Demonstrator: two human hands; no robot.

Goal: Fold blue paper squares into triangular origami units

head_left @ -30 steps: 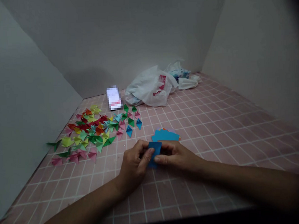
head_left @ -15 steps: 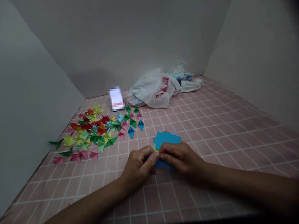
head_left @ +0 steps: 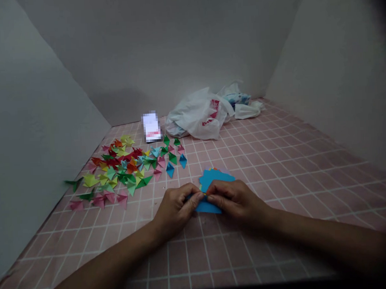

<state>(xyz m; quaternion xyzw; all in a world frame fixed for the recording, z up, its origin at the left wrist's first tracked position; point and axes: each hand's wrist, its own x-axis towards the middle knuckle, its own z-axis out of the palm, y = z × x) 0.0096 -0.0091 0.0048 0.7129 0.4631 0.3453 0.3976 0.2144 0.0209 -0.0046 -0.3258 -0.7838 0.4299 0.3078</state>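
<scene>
My left hand (head_left: 176, 207) and my right hand (head_left: 235, 200) meet over a small blue paper piece (head_left: 207, 206) that lies low against the pink tiled floor (head_left: 277, 166). Both hands pinch it at its top edge, fingertips almost touching. Just behind the hands lies a stack of coloured paper sheets (head_left: 216, 177) with a blue sheet on top. To the left, a scatter of folded paper triangles (head_left: 126, 171) in green, yellow, red, pink and blue covers the floor.
A white plastic bag (head_left: 198, 114) lies at the back by the wall, with crumpled wrapping (head_left: 242, 104) beside it. A small white packet (head_left: 151, 127) stands near the triangles. Grey walls (head_left: 35, 117) close in left, back and right.
The blue paper was held upright between the fingers a second ago; now it is down near the floor, with both hands pinching its top edge. The view has shifted slightly.
</scene>
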